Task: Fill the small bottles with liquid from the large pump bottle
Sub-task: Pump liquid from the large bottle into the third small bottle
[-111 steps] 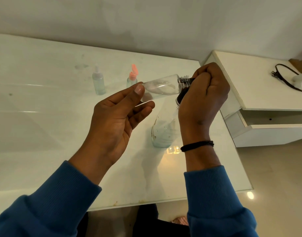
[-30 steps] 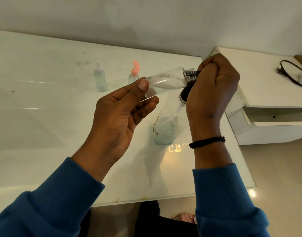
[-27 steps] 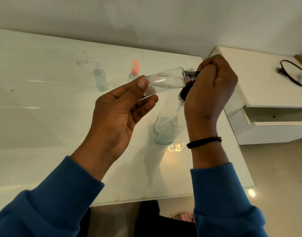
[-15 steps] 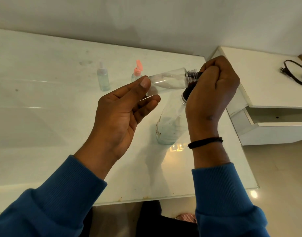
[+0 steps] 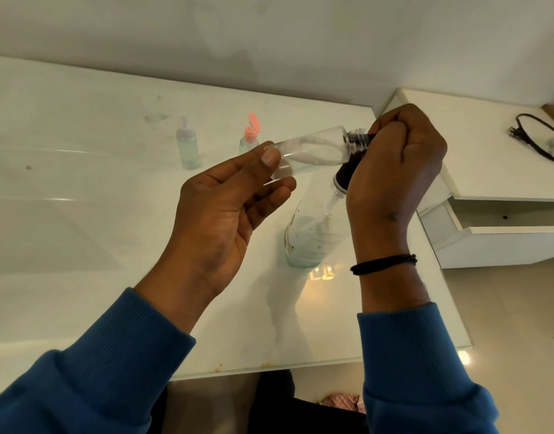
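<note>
Holding an unlabelled clear bottle (image 5: 313,151), left hand (image 5: 225,211) steadies it.

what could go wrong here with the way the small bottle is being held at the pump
The left hand only pinches the base of the small clear plastic bottle, which lies nearly sideways, so it might slip, or liquid could run back out of the threaded neck.

The right hand covers the dark pump head and the bottle's mouth, so aim is hard to check; liquid could miss and drip onto the white glass table.
</note>
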`<state>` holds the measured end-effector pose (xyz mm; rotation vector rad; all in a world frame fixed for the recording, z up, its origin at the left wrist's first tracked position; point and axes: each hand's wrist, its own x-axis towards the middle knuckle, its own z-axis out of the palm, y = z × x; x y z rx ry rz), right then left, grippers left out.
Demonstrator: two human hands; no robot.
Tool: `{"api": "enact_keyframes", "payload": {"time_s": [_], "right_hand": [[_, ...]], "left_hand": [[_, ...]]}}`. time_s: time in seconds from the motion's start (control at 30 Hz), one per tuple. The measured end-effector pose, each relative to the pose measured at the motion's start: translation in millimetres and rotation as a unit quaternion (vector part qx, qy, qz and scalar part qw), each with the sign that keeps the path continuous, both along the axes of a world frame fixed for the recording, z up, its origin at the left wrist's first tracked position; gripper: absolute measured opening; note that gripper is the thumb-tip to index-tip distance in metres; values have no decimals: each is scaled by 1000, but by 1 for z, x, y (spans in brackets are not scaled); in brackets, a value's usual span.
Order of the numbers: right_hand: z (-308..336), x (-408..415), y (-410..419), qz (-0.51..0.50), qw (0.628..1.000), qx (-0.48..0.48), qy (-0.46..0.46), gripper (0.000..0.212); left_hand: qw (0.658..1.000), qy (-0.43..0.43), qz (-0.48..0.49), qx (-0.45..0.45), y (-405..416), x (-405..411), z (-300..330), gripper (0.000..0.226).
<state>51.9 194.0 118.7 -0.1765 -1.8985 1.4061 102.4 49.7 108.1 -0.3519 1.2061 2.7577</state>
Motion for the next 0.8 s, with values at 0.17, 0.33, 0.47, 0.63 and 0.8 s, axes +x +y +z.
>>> {"api": "enact_keyframes", "payload": {"time_s": [0.17,0.33,0.47,0.63,0.8], "right_hand": [[-3,0,-4,20,999,-36,4,34],[0,-2,-1,8,1000,-14,13,28],[-4,-1,-4,19,999,-30,7,34],[1,-1,0,-4,1000,1,-5,27],[-6,5,-6,10,1000,-14,-11,23]], "left_hand": [[1000,-2,7,2,-1,-1,0,42],[1000,0,1,0,0,0,0,40],[1000,-4,6,-2,-1,0,0,39],[1000,-4,1,-4,0,0,0,44],[1000,-15,7,-5,-1,1,-5,35]]}}
